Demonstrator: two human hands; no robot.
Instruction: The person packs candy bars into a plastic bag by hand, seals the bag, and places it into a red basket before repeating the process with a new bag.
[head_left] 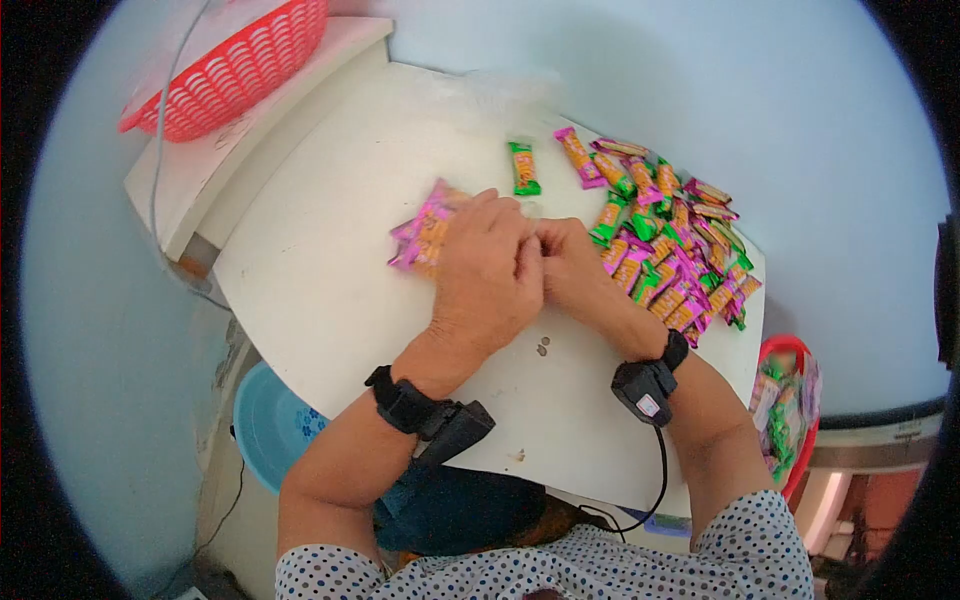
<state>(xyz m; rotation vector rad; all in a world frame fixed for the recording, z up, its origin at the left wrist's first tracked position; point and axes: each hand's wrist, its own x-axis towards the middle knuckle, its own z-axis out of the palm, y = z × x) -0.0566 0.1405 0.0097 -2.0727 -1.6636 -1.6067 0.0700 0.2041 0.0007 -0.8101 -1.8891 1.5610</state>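
Observation:
A bundle of pink-and-orange wrapped snack bars [432,232] is gathered under the fingers of my left hand [490,265], which is closed on it. It looks like several bars side by side, perhaps in a clear bag; the blur hides this. My right hand [575,262] touches the left one, its fingers pinched together near the bundle's right end. What those fingers hold is hidden. A single green-ended snack bar [524,168] lies just beyond my hands. To the right spreads a loose heap of pink and green wrapped bars [665,235].
The white table [330,270] has a curved edge and meets the wall. Clear plastic [500,95] lies at its back. A red basket [235,75] stands on a raised ledge at left. Below are a blue basin [265,425] and a red container [798,440] of wrapped packs.

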